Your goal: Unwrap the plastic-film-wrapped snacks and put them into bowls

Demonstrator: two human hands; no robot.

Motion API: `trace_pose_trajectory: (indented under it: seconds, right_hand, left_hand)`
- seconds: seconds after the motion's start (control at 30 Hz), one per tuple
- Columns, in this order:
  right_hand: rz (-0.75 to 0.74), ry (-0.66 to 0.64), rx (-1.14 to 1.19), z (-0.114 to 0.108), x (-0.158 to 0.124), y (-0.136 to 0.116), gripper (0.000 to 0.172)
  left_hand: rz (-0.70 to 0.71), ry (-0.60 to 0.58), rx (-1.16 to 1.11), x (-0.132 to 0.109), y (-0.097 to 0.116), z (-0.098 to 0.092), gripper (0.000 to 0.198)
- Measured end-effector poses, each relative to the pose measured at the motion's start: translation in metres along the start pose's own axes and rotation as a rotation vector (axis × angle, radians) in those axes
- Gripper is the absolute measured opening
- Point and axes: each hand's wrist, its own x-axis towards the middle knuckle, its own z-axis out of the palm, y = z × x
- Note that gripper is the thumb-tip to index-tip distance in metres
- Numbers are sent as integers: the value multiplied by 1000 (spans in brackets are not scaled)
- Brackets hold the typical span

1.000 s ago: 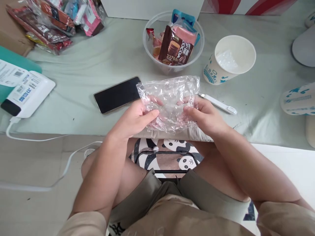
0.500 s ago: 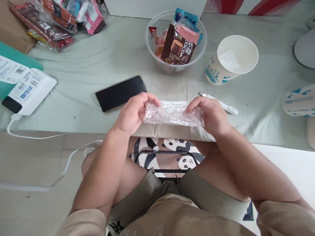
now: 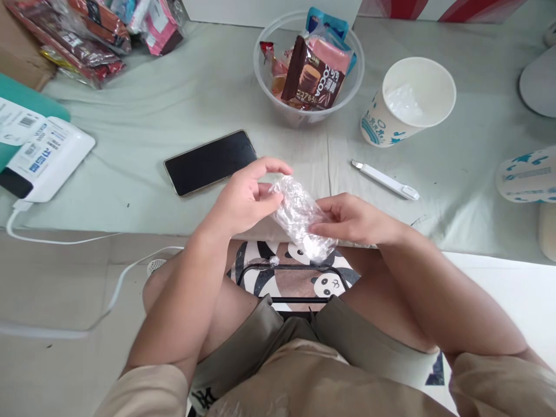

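Both hands hold a crumpled clear plastic wrapper (image 3: 299, 220), folded into a small bundle, just above the table's near edge. My left hand (image 3: 245, 200) pinches its upper left end between thumb and fingers. The lower right end is pinched in the fingers of my right hand (image 3: 354, 220). A black phone (image 3: 211, 162) lies face up just beyond my left hand. A white pen-like tool (image 3: 384, 180) rests on the cloth beyond my right hand.
A clear bowl (image 3: 264, 69) of snack packets and a paper cup (image 3: 406, 104) holding clear plastic stand at the back. More snack packs (image 3: 87, 29) lie far left, a white power bank (image 3: 46, 162) with a cable at left, another cup (image 3: 527, 174) at right.
The wrapper went from a spread sheet to a long strip and now a small folded bundle. My hands have come closer together.
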Motion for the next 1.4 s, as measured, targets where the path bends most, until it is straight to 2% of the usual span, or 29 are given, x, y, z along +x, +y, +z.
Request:
trace_pose_trajectory:
  seconds: [0.03,0.1,0.13,0.2,0.27,0.33,0.4,0.47,0.53,0.57,0.67,0.7,0.77,0.8,0.87,0.9,0.97,1.03,1.23,1.4]
  right_hand:
    - [15,-12,-32,4,0,-2,23]
    - [-24,56,-64,9,1,-3,20]
    - [-54,99,-69,10,2,-2,17]
    - [-124,167,-69,11,4,1,13]
    - [-214,210,-63,10,5,4,13]
    - [-287,236,-60,10,6,8,17]
    - [-315,306,-93,11,7,10,21]
    - [-338,467,-193,12,9,13,23]
    - [-388,613,-303,13,10,15,25]
    - [-405,635,-331,13,11,15,24]
    - [-375,602,-286,13,12,17,23]
    - [-352,617,-261,13,12,17,23]
    - [-326,679,-231,12,12,19,24]
    - [-322,698,-223,12,12,20,25]
    - [-309,700,-214,11,12,21,25]
    - [-299,691,-211,11,12,21,25]
    - [-275,676,-211,13,12,20,25]
    - [-241,665,-213,15,12,18,25]
    - [-142,673,-185,18,15,14,27]
    - [-138,674,-187,18,16,16,27]
  left_hand:
    - [57,81,91,0,-1,2,31]
    - [176,190,270,0,0,5,23]
    - [220,192,336,-1,3,7,18]
    - [257,102,388,-2,9,10,17]
    - [236,-14,356,-4,15,14,31]
    - [160,-74,301,-5,18,16,40]
    - [49,-93,245,-5,20,18,37]
    - [-31,-98,202,-4,22,18,30]
    - [-51,-116,172,-3,24,19,21]
    - [-44,-131,159,-2,26,19,18]
    - [9,-138,115,-2,26,10,14]
    - [37,-86,127,-1,23,3,14]
    - [96,95,226,0,10,-20,19]
    - [115,200,330,0,1,-34,27]
    - [117,297,497,1,-20,-61,60]
    - [70,303,557,2,-29,-73,73]
    - [-58,239,595,3,-42,-87,75]
    - [-127,232,600,4,-44,-88,71]
    - [-271,331,622,11,-25,-65,70]
    - [-282,378,605,13,-27,-62,73]
